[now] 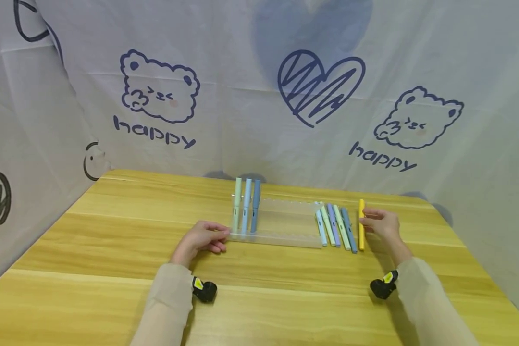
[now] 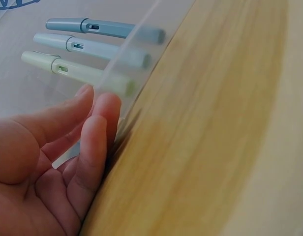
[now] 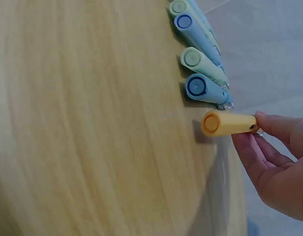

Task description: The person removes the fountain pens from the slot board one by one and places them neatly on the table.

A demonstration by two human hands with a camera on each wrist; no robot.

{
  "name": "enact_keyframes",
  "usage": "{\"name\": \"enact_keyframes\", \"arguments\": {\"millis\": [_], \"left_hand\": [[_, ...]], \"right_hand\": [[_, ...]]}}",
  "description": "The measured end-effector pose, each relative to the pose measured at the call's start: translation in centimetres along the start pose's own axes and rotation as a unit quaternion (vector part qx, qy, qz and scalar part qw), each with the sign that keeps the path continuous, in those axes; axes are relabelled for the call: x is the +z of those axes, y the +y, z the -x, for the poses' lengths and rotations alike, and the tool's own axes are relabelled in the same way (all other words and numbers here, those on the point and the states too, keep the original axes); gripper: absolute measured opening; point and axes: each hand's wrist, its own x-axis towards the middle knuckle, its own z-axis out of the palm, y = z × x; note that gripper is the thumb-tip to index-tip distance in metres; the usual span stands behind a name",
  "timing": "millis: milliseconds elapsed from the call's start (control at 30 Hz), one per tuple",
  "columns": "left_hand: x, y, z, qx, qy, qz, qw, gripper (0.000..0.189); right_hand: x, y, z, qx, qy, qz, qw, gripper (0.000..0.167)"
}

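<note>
A clear plastic pen stand [image 1: 287,218] carries a pale green pen [image 1: 237,206], a light blue pen [image 1: 246,206] and a dark blue pen [image 1: 255,206] side by side at its left end. My left hand [image 1: 205,236] pinches the stand's front left corner between thumb and fingertips, right by the green pen [image 2: 75,72]. At the right, my right hand [image 1: 382,224] holds a yellow pen [image 1: 361,225] between thumb and fingers. In the right wrist view the yellow pen [image 3: 230,123] points its round end toward the camera, and a shadow falls beside it.
Several pens in light blue, green, purple [image 1: 333,225] and dark blue [image 1: 349,230] lie in a row between the stand and the yellow pen. The wooden table [image 1: 277,307] ends at a printed cloth [image 1: 238,96] behind. Each wrist wears a small black camera [image 1: 205,290].
</note>
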Motion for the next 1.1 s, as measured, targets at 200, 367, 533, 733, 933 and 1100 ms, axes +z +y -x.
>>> {"name": "enact_keyframes", "arguments": {"millis": [200, 367, 533, 733, 933, 1100], "left_hand": [[0.0, -0.1, -0.1, -0.001, -0.001, 0.001, 1.0000, 0.029], [0.0, -0.1, -0.1, -0.001, 0.000, 0.003, 1.0000, 0.029], [0.0, -0.1, -0.1, -0.001, 0.003, 0.004, 1.0000, 0.029], [0.0, -0.2, -0.1, -0.001, 0.005, 0.007, 1.0000, 0.028], [0.1, -0.1, 0.0, 0.001, 0.004, 0.006, 1.0000, 0.027], [0.0, -0.2, -0.1, 0.000, 0.003, 0.006, 1.0000, 0.027]], "right_hand": [[0.5, 0.2, -0.2, 0.005, -0.035, 0.051, 0.9981, 0.038], [0.9, 0.3, -0.4, 0.020, -0.031, 0.062, 0.9974, 0.038], [1.1, 0.5, -0.6, 0.022, -0.020, 0.091, 0.9954, 0.036], [1.2, 0.5, -0.6, 0.025, -0.016, 0.112, 0.9932, 0.037], [1.2, 0.7, -0.6, 0.037, -0.018, 0.102, 0.9939, 0.040], [1.3, 0.7, -0.6, 0.040, -0.021, 0.110, 0.9929, 0.040]]}}
